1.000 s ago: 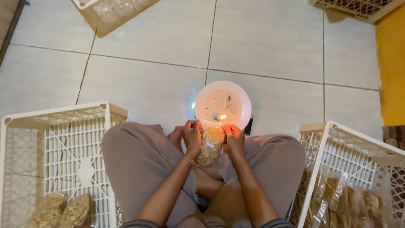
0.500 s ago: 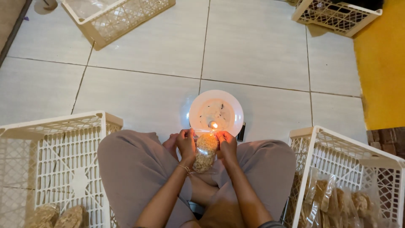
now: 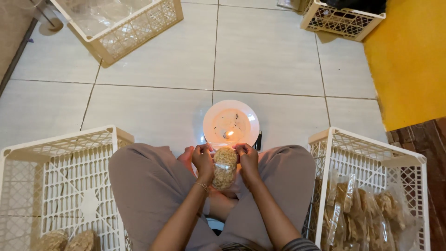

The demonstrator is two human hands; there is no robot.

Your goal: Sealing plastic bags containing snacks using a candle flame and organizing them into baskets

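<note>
Sealing step in hand, by the look of it: left hand [image 3: 203,160] and right hand [image 3: 247,160] pinching the top corners of a clear bag [image 3: 224,168] of pale brown snacks, fingers pressed together on the plastic, bag hanging upright over the lap, its mouth just beside the flame [image 3: 229,134] on a white plate [image 3: 231,122]. Next move likely needs a steady, even pass of the edge near the flame without scorching. Right crate [image 3: 367,186] packed with similar clear bags, standing; left crate [image 3: 60,181] with two at its near corner. Two more crates across the tiled floor [image 3: 153,102].
</note>
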